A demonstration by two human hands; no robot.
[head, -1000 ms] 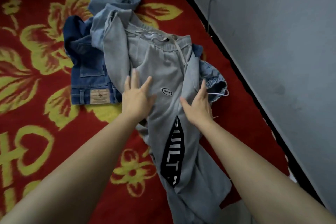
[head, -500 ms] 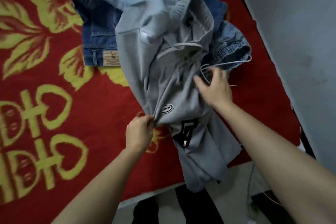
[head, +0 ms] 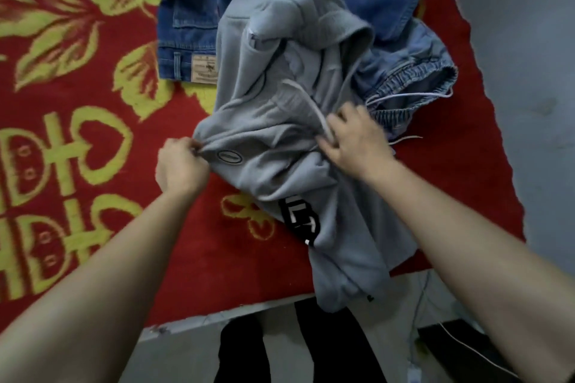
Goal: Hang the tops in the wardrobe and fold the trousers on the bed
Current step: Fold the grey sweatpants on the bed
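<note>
— What are the trousers like?
— They're grey sweatpants (head: 280, 121), crumpled on the bed (head: 193, 258), one leg hanging over its near edge. They have an oval patch (head: 229, 156), a black panel (head: 300, 221) with white letters and a white drawstring (head: 308, 102).
— And the hands?
— The left hand (head: 180, 165) pinches the cloth beside the patch. The right hand (head: 354, 140) has its fingers curled into the fabric at the drawstring.
— Underneath?
— A red blanket (head: 77, 96) with yellow flowers. Dark blue jeans (head: 186, 19) and light denim trousers (head: 410, 78) lie behind, partly under the grey. There's a grey wall (head: 529, 71) on the right and pale floor (head: 186, 351) below.
</note>
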